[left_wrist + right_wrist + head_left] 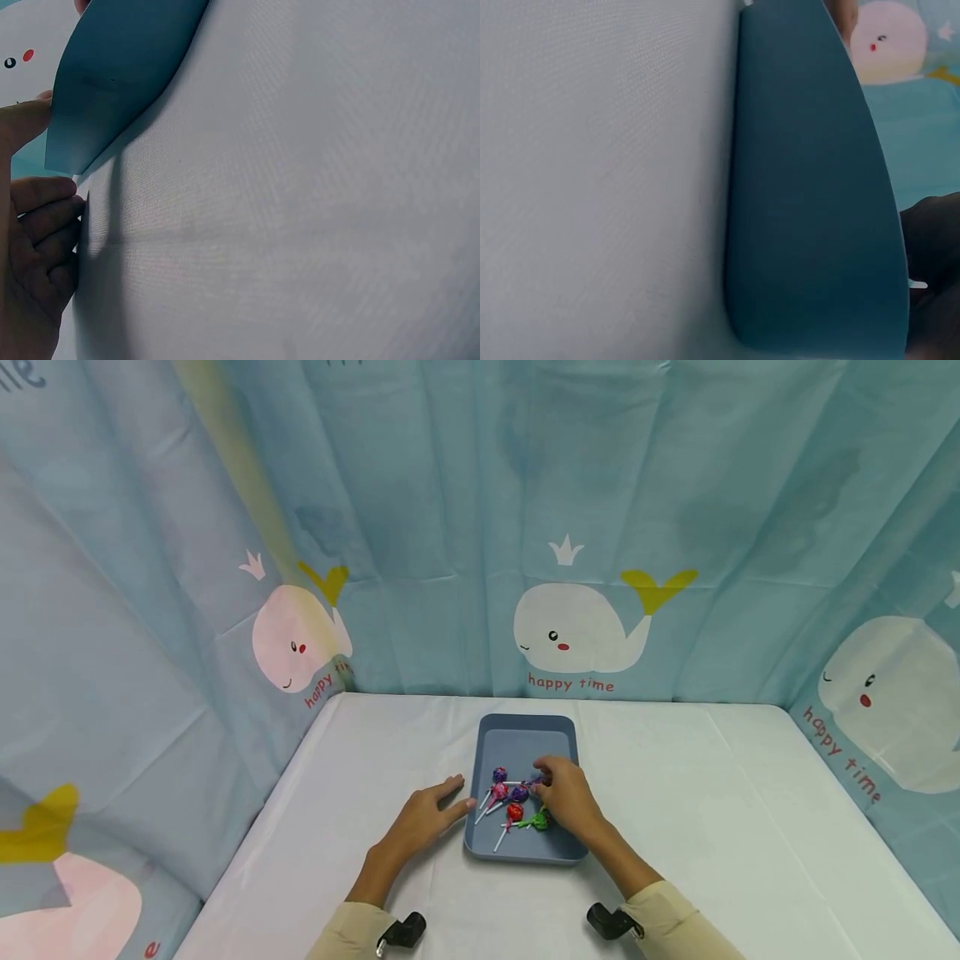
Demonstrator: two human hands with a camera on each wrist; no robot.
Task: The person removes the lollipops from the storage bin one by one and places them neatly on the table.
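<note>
A blue-grey tray (525,745) lies on the white table with several wrapped lollipops in it. A red lollipop (514,812), a green lollipop (540,819), a pink lollipop (498,791) and purple ones lie close together, their white sticks pointing different ways. Over the tray's right side, my right hand (567,797) pinches a purple lollipop (537,780) between thumb and fingertips. In the right wrist view that hand (934,259) is dark, with a white stick tip beside it. My left hand (422,818) rests at the tray's left edge, fingers extended, thumb at the rim.
A white cloth covers the table (690,793) around the tray. Behind and beside it hang blue curtains (450,527) printed with whales. A black wrist camera (402,931) sits at the left cuff, another camera (611,922) at the right.
</note>
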